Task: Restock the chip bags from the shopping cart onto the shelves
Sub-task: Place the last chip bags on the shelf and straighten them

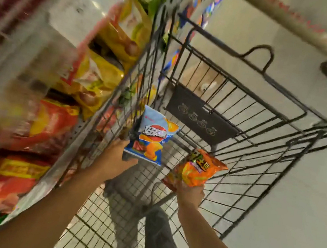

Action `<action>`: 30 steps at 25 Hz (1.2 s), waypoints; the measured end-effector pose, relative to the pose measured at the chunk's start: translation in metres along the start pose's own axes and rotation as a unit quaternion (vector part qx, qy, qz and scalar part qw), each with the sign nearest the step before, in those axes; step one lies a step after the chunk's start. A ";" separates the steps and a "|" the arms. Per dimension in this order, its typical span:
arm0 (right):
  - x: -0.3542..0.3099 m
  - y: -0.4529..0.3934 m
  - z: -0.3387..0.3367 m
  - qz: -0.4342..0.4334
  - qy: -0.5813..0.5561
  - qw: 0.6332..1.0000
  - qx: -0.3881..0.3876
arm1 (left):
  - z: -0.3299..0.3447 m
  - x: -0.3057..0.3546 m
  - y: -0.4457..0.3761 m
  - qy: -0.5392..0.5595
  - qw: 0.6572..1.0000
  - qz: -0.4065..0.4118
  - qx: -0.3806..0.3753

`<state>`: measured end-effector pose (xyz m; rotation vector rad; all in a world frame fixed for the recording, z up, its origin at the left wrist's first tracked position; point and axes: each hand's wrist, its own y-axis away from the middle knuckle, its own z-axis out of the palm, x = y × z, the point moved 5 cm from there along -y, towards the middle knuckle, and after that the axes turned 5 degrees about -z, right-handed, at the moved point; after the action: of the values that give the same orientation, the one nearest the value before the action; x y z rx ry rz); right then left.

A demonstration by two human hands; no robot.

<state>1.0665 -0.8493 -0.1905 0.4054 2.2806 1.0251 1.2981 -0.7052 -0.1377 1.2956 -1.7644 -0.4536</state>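
Over the black wire shopping cart (233,117), a blue chip bag (152,135) is gripped by the left hand (116,159), an orange chip bag (196,169) by the right hand (189,193).

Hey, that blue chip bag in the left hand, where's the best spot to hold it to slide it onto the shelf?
Probably by its bottom edge, as the left hand does now: the blue chip bag stands upright above the shopping cart, so its free top end can lead. A pinch on the flat bottom seam from below, not the puffed middle, seems kinder to the chips. The shelf lies to the left.
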 end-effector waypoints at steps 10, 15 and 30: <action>0.017 -0.066 0.038 0.132 -0.006 0.991 0.015 | 0.074 -0.017 -0.159 0.137 0.989 -0.050 0.003; 0.020 -0.089 0.044 0.087 0.137 0.985 0.064 | 0.089 -0.029 -0.176 0.178 0.983 -0.047 0.006; 0.032 -0.039 0.047 0.107 -0.169 0.975 0.096 | 0.076 -0.018 -0.057 0.057 0.982 0.104 0.146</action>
<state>1.0699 -0.8321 -0.2573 0.8541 2.0618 0.7666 1.2710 -0.7266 -0.2279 1.2884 -1.8932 -0.0006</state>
